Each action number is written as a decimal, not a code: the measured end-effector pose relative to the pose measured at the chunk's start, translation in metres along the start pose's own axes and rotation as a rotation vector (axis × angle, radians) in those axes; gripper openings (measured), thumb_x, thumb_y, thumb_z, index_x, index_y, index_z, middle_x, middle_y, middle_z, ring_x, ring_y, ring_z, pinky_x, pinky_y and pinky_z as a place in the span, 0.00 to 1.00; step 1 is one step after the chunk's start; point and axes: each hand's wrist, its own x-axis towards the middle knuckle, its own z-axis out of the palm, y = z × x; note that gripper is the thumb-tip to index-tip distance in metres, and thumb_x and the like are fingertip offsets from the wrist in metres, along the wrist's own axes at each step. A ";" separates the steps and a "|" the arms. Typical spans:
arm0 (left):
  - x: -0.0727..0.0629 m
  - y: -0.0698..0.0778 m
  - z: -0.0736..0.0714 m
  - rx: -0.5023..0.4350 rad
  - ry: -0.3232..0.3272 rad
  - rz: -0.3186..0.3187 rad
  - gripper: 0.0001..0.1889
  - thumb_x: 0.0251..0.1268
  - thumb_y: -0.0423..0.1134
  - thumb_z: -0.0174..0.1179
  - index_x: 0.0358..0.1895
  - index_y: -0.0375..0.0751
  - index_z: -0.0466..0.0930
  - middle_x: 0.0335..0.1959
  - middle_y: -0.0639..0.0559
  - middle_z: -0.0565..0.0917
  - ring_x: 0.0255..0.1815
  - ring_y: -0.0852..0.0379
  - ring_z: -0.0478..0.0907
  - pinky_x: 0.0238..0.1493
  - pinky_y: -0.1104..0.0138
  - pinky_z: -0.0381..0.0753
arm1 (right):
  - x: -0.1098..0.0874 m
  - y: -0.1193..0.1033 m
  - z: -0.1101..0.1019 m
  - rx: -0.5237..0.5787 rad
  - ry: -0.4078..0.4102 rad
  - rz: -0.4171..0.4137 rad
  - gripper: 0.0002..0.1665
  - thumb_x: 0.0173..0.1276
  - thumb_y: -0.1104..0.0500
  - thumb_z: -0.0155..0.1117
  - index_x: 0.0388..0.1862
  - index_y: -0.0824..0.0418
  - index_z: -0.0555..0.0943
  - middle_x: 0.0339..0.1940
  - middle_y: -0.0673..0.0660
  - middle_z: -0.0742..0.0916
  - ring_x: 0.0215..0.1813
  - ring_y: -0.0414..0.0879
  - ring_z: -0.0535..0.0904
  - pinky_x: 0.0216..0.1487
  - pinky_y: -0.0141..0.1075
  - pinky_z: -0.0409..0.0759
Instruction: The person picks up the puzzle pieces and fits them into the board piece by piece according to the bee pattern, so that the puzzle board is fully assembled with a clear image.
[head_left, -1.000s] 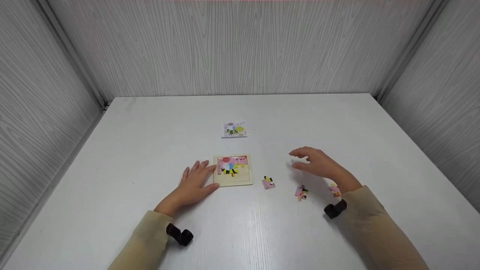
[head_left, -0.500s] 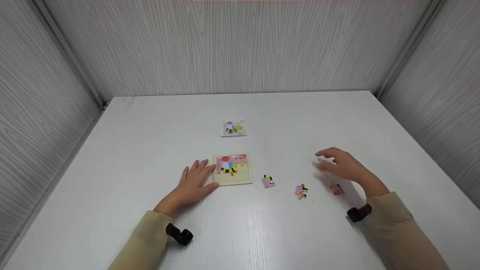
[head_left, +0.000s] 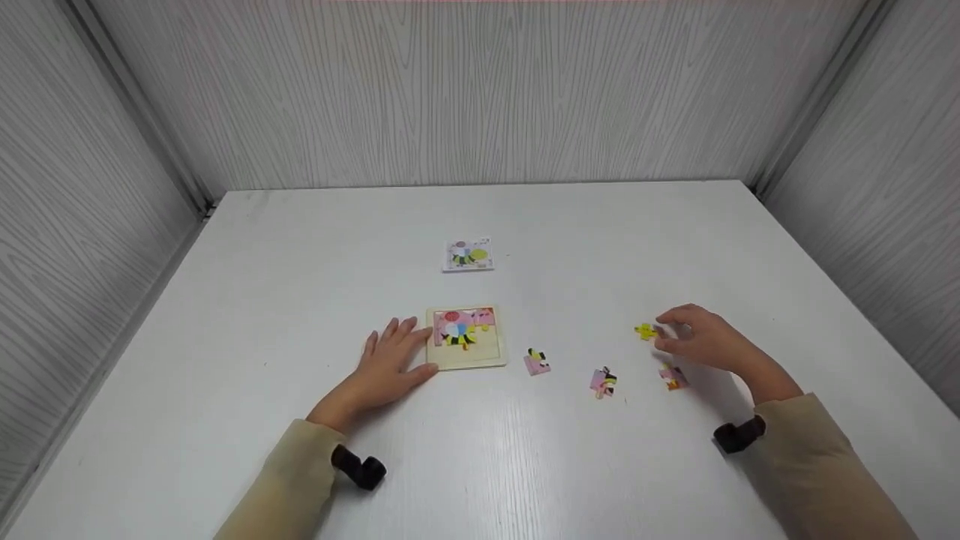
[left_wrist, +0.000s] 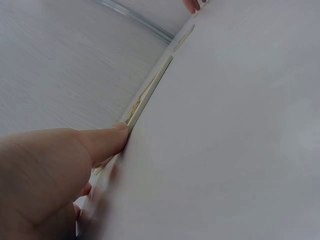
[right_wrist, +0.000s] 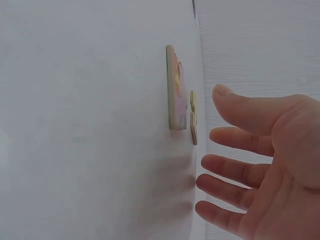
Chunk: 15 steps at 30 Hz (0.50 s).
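My left hand lies flat beside a wooden puzzle tray, its fingers spread and the thumb touching the tray's lower left corner. In the left wrist view, the thumb presses against the tray's edge. Part of a bee picture fills the top and left of the tray. My right hand hovers over the table at the right, fingers apart and holding nothing. Just left of its fingertips lies a yellow puzzle piece. A pink and orange puzzle piece sits below the hand, thick-edged in the right wrist view.
Between the tray and the right hand lie two more pink puzzle pieces, a nearer piece and a farther piece. Behind the tray is a small card or box with the bee picture. Wood-grain panels enclose the white table.
My right hand has moved to the right and slightly down. The yellow piece has come into view, and the orange and pink piece is uncovered. The left hand stays in place.
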 end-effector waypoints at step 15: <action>0.000 0.000 0.000 -0.003 0.008 -0.004 0.33 0.66 0.53 0.52 0.70 0.42 0.58 0.73 0.39 0.50 0.73 0.40 0.35 0.66 0.44 0.29 | 0.002 0.005 0.003 -0.039 0.042 -0.076 0.19 0.60 0.60 0.66 0.48 0.68 0.78 0.54 0.68 0.76 0.59 0.64 0.66 0.58 0.59 0.63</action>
